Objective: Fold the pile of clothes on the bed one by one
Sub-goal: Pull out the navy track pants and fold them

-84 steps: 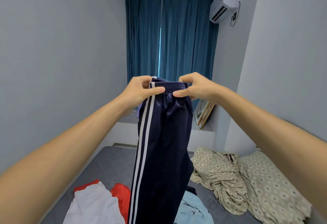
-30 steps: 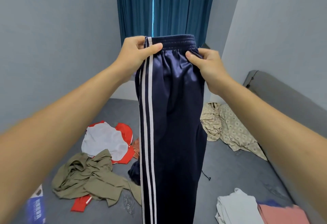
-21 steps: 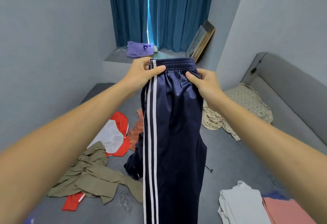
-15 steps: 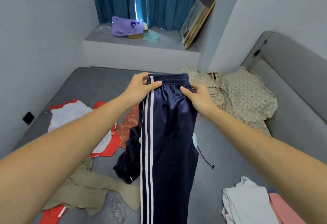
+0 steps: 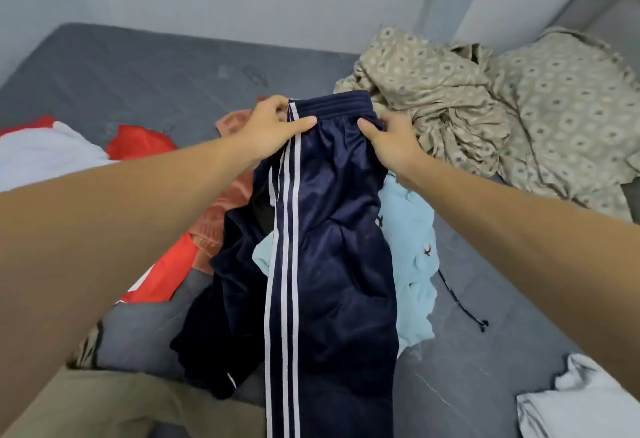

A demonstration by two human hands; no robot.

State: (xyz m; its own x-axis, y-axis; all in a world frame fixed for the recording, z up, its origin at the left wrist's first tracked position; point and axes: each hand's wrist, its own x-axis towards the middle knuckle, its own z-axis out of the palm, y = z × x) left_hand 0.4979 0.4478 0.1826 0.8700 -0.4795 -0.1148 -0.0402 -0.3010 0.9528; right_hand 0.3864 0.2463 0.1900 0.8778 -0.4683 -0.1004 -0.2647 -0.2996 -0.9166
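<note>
Navy track pants (image 5: 339, 247) with white side stripes stretch lengthwise over the pile on the grey bed (image 5: 138, 70). My left hand (image 5: 273, 129) pinches the waistband at its striped left edge, thumb on top. My right hand (image 5: 391, 139) grips the waistband's right side. The legs run toward me and out of the bottom of the view. Under the pants lie a light blue garment (image 5: 412, 254), a second dark navy garment (image 5: 225, 302) and a rust-coloured one (image 5: 221, 216).
A red and white garment (image 5: 48, 150) lies at the left, an olive one (image 5: 114, 406) at the bottom left. A white folded piece (image 5: 581, 399) sits at the bottom right. A patterned beige sheet and pillow (image 5: 502, 108) fill the far right. A black cord (image 5: 464, 306) trails on the mattress.
The pants were held high in the air by the waistband; both hands have come down and forward, and the pants now lie over the pile. The view has tilted down to the bed.
</note>
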